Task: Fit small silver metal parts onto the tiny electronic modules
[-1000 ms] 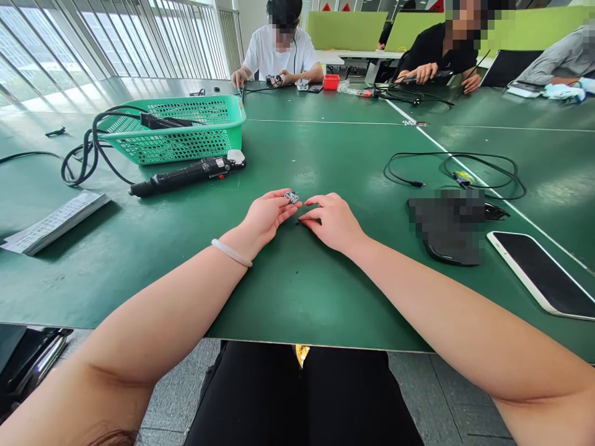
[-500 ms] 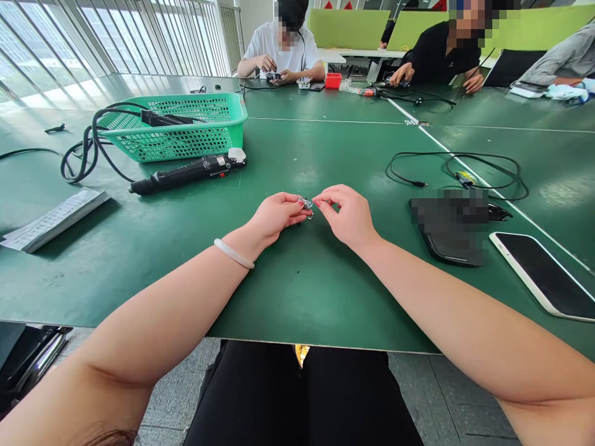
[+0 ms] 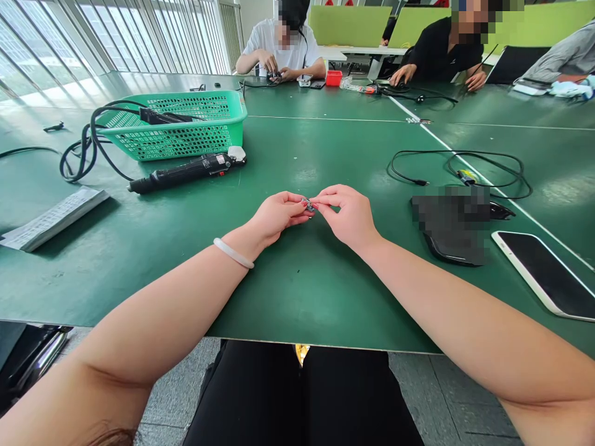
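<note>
Above the middle of the green table [image 3: 297,291], my left hand [image 3: 277,217] is closed, its thumb and fingers pinching a small silvery metal part [image 3: 307,204]. The part is too small to name more exactly and is mostly covered by fingertips. From the other side comes my right hand [image 3: 346,214], its thumb and forefinger pinched together at the part's right edge. The fingertips of both hands meet around it. Whether my right fingers hold a separate tiny piece I cannot tell.
A green basket [image 3: 181,145] holding a black item stands at the left, with a corded black electric screwdriver [image 3: 186,172] before it. Paper strips [image 3: 56,217] lie further left. To the right are a cable [image 3: 488,152], a partly blurred black object [image 3: 455,248] and a phone [image 3: 548,272]. Co-workers sit opposite.
My right fingertips have moved slightly left onto the small metal part, which has turned a little and shows less. A small end that hung below my left fingers is now mostly covered.
</note>
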Demonstrator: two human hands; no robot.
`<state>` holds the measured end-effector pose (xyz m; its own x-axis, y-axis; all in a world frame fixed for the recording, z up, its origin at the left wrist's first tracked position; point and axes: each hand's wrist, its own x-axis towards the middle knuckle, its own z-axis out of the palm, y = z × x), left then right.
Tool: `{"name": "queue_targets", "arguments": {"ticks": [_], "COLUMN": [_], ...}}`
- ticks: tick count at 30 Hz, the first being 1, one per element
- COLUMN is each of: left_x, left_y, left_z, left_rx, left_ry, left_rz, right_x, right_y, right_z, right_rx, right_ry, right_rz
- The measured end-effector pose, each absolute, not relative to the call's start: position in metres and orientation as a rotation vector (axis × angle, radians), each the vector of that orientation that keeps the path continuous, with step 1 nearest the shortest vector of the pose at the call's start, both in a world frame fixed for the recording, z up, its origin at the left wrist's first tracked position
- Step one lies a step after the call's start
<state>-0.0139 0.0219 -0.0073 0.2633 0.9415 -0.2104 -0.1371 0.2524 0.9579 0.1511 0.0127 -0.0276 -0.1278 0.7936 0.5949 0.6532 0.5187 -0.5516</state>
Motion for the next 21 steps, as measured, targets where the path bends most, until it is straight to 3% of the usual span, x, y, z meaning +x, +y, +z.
{"name": "queue_targets", "arguments": {"ticks": [14,21], "left_x": [-0.0167,-0.0162], "left_y": [0.0272,0.0267], "left_z": [-0.0068,-0.0039], "left_rx": [0.787,0.744], "left_ry": [0.932,0.995], "left_rz": [1.032,1.087], "right_x": [0.1519,0.154], "right_y": [0.01,0.015], "right_z": [-0.0276,-0.0316], "right_rx": [-1.124,-1.352], "right_ry": [-2.019,-2.01], "right_rz": [0.139,0.171]}}
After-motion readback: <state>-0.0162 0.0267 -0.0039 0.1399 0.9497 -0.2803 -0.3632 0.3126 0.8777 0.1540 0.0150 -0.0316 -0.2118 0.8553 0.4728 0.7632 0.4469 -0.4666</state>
